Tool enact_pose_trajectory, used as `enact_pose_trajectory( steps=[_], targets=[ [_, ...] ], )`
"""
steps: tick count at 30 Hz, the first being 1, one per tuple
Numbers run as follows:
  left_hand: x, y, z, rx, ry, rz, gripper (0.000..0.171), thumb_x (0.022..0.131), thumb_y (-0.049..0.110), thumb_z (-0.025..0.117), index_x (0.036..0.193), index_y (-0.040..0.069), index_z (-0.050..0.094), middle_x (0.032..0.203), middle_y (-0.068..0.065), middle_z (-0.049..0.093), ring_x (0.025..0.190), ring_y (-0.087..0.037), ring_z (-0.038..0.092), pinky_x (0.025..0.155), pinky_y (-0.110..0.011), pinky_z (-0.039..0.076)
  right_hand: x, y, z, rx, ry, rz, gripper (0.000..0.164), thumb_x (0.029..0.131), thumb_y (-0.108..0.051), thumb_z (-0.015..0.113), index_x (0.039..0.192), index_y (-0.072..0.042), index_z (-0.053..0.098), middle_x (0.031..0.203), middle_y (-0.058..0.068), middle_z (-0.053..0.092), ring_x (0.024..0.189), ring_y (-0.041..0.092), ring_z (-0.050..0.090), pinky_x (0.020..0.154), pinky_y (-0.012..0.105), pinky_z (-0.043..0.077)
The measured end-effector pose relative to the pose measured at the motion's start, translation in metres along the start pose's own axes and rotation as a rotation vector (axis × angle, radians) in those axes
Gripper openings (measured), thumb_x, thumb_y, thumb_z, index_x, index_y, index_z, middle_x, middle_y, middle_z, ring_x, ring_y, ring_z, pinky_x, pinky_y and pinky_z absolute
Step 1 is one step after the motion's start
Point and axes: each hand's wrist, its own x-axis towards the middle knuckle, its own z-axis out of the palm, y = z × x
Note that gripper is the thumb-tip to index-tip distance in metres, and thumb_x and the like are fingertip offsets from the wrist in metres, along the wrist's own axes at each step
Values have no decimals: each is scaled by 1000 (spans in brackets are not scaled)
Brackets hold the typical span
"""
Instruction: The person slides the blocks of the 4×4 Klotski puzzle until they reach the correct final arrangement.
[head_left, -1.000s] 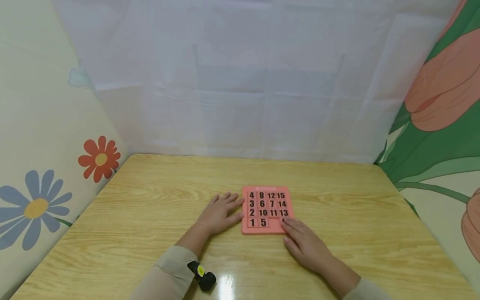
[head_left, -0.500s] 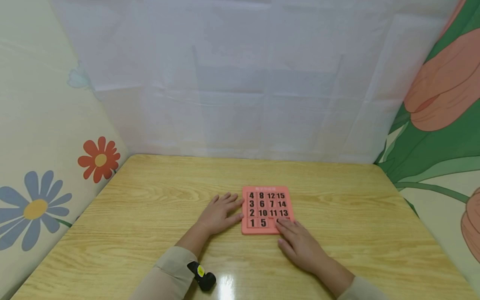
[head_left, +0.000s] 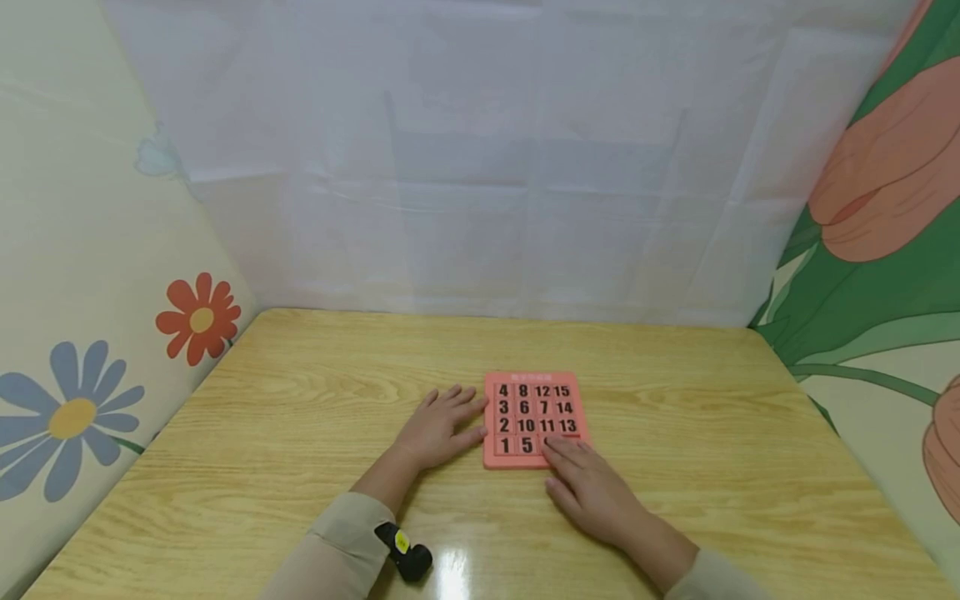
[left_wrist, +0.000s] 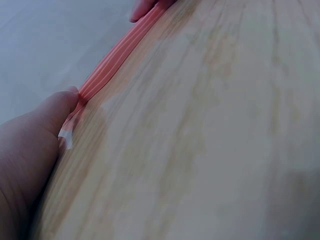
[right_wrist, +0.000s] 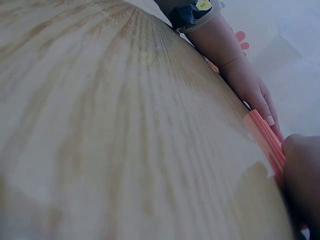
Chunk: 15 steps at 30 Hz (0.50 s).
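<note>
A pink number sliding puzzle [head_left: 527, 465] lies flat on the wooden table, its raised tiles bearing black numerals. Beside its left edge rests my left hand [head_left: 441, 428], palm down, fingers spread, with fingertips and thumb touching the frame. In the left wrist view the left thumb [left_wrist: 52, 112] meets the puzzle's side [left_wrist: 112, 62]. My right hand [head_left: 596, 493] reaches in from the lower right, and its straight fingertips press a bottom-row tile [head_left: 547, 442] just right of the 5 tile [head_left: 527, 446]. Those fingers cover most of that tile's numeral and the bottom right corner.
The light wooden table [head_left: 337, 358] extends around the puzzle. A white cloth [head_left: 480, 183] hangs behind it, with flower-patterned panels on both sides. A black wrist camera [head_left: 408, 554] sits on the left sleeve.
My right hand has moved left along the puzzle's bottom row, and the tile under its fingertips has slid left until beside the 5 tile. The left hand has stayed still.
</note>
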Motion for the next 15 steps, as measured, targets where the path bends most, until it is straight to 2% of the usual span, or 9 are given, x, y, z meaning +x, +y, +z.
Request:
enact_pose_trajectory(
  steps=[15],
  targets=[
    [0, 0, 1, -7, 5, -2, 59, 98, 49, 51, 149, 20, 44, 157, -10, 38, 149, -34, 26, 122, -58, 14, 3, 1, 0, 25, 54, 18, 47, 99, -28, 54, 139, -3, 55, 148, 12, 50, 139, 30, 45, 118, 48, 32]
  ],
)
